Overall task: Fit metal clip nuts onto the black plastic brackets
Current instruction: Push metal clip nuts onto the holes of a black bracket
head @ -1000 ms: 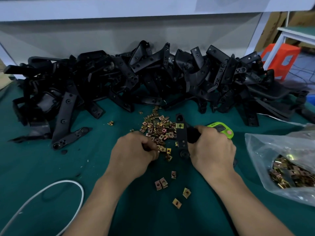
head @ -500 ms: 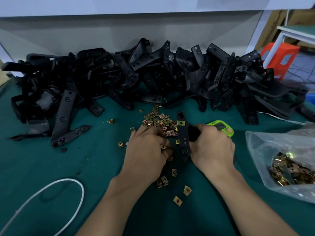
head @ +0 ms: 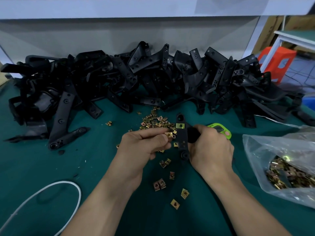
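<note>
Shows bracket [head: 182, 135] gripped by right hand [head: 211, 149], fitted nut [head: 180, 125] near its top, second clip nut [head: 169, 134] pinched in left hand [head: 144, 143] alongside. Leaves, seemingly, the bracket pile [head: 153, 79] behind unfitted.

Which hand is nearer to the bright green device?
Right. The right hand, gripping the black plastic bracket, partly covers the bright green device; the left hand is left of the bracket, pinching a metal clip nut.

The gripped bracket [head: 182, 137] is matt black plastic; the pinched nut [head: 169, 134] beside it is shiny brass-toned metal. Under the grip the mat [head: 42, 167] looks matt green; right of it, the bag [head: 272, 150] is glossy clear plastic.
</note>
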`<state>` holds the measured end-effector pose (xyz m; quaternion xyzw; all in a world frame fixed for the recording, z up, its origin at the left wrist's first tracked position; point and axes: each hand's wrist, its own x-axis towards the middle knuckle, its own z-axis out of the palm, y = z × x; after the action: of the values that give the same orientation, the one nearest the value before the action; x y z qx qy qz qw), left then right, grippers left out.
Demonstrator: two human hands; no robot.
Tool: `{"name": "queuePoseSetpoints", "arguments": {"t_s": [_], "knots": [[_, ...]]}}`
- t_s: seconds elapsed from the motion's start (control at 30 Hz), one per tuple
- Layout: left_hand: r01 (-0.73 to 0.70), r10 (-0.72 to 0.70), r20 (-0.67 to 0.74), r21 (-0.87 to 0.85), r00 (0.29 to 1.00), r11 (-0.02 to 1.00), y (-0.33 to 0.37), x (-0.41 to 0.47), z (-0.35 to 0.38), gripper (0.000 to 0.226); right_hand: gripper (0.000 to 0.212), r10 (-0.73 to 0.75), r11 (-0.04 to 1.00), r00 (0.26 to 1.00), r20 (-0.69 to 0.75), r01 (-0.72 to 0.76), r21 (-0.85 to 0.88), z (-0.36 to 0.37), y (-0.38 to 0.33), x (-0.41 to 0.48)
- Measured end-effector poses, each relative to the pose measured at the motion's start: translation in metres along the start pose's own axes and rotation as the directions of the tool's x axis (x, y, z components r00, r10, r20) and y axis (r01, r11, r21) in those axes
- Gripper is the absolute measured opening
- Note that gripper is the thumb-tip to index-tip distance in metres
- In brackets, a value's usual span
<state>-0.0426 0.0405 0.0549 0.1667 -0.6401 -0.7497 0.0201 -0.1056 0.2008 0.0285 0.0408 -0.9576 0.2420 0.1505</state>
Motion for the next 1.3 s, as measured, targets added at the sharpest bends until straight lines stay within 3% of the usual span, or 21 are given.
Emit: {"name": "queuePoseSetpoints", "arguments": {"t_s": [0.5, 0.63, 0.7, 0.8, 0.97, 1.1, 1.3], "knots": [[0.151, -0.16, 0.126, 0.078, 0.979, 0.985, 0.001, 0.0, -0.001, 0.01, 0.018, 0.006, 0.999, 1.0, -0.017, -0.007, -0.044, -0.006, 0.0, 0.003], [0.171, -0.188, 0.144, 0.125, 0.971, 0.977, -0.001, 0.0, 0.0, 0.011, 0.033, -0.001, 0.997, 1.0, -0.001, 0.001, -0.071, -0.008, -0.001, 0.003], [0.178, -0.198, 0.147, 0.135, 0.969, 0.975, -0.001, -0.001, 0.0, 0.01, 0.025, -0.003, 0.997, 1.0, -0.014, 0.002, -0.079, -0.008, 0.001, 0.003], [0.163, -0.184, 0.122, 0.166, 0.975, 0.973, -0.001, -0.002, 0.002, 0.007, 0.016, 0.0, 0.995, 1.0, -0.009, -0.001, -0.096, -0.009, 0.001, 0.003], [0.12, -0.124, 0.025, 0.142, 0.992, 0.983, -0.004, -0.003, 0.008, 0.008, 0.028, -0.012, 0.993, 1.0, 0.009, 0.013, -0.119, -0.01, -0.001, 0.003], [0.117, -0.124, 0.038, 0.158, 0.992, 0.981, -0.005, -0.005, 0.01, 0.007, 0.028, -0.017, 0.964, 1.0, 0.007, 0.018, -0.266, -0.011, 0.001, 0.006], [0.109, -0.12, 0.034, 0.227, 0.992, 0.968, -0.006, -0.005, 0.01, 0.012, 0.027, -0.028, 0.969, 0.999, 0.046, 0.038, -0.244, -0.01, 0.002, 0.005]]}}
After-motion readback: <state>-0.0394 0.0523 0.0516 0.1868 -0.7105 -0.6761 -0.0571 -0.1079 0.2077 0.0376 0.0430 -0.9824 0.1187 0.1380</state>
